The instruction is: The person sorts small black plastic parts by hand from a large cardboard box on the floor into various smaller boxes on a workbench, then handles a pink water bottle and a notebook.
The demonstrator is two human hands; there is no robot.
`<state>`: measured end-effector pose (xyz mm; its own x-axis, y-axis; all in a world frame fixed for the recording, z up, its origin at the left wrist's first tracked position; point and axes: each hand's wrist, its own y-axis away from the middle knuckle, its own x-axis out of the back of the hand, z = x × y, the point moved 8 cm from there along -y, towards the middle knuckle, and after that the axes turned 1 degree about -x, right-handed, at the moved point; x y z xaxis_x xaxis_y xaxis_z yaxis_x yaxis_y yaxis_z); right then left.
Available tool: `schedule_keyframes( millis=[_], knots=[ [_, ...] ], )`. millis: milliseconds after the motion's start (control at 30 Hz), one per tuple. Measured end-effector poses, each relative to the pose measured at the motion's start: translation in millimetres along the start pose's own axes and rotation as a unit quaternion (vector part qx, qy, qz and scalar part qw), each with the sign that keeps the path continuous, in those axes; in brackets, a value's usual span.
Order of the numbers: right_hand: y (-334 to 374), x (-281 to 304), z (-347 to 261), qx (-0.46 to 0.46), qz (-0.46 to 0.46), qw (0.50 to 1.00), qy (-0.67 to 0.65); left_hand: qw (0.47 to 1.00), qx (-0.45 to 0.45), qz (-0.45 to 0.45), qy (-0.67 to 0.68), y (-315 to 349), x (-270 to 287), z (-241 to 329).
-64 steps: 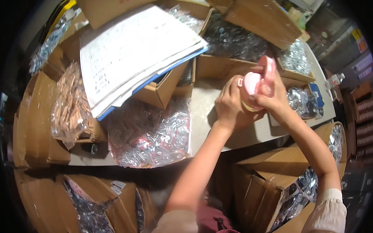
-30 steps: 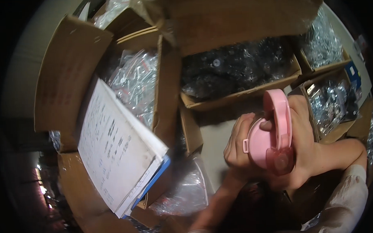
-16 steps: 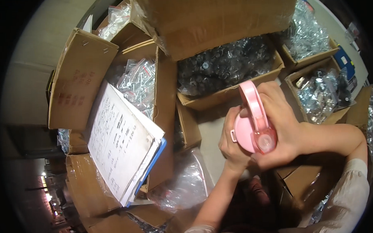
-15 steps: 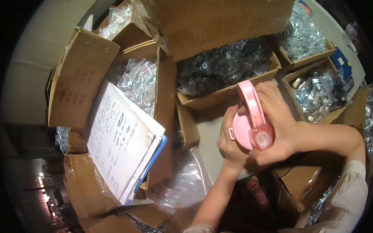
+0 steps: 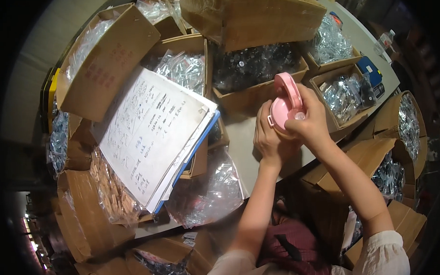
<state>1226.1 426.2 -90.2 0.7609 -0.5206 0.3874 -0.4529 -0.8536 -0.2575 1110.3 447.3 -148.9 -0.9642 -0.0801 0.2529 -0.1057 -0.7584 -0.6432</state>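
Note:
A bottle with a pink lid and a pink carry loop [image 5: 283, 111] is held up between both my hands, above the gap in front of the boxes. My left hand [image 5: 268, 138] wraps around its body from the left side. On the right, my right hand [image 5: 310, 117] grips the lid, its thumb lying across the lid near the small clear part by the loop's base. Most of the bottle's body is hidden under my fingers. A clipboard [image 5: 196, 147] with a blue back and handwritten sheets [image 5: 154, 132] leans across boxes to my left.
Cardboard boxes surround me. One box [image 5: 247, 95] ahead holds bagged black parts [image 5: 256, 63]; others hold bags of metal hardware [image 5: 342, 94]. A clear plastic bag [image 5: 210, 191] lies on the pale tabletop [image 5: 250, 158]. A clear bottle [image 5: 385, 40] stands at the far right.
My view has shifted, bringing more of the boxes at left and right into sight. Both hands still hold the bottle; my right elbow has dropped and its thumb now lies over the lid.

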Motion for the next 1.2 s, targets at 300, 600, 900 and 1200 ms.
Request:
schedule_keyframes(
  millis=[300,600,900,1200],
  knots=[
    [-10,-12,12,0.016,-0.14,0.987,-0.076,0.999,0.003,-0.028,0.027,10,1,-34],
    [-30,-21,3,0.264,-0.22,0.939,-0.035,0.999,-0.016,0.014,0.027,-4,-2,-28],
    [-41,-15,-3,0.274,-0.353,0.894,-0.017,0.998,0.002,-0.013,0.063,10,-16,-36],
    [-19,1,-21,0.248,-0.228,0.932,0.132,0.999,0.03,0.01,0.04,10,-7,-28]
  ],
)
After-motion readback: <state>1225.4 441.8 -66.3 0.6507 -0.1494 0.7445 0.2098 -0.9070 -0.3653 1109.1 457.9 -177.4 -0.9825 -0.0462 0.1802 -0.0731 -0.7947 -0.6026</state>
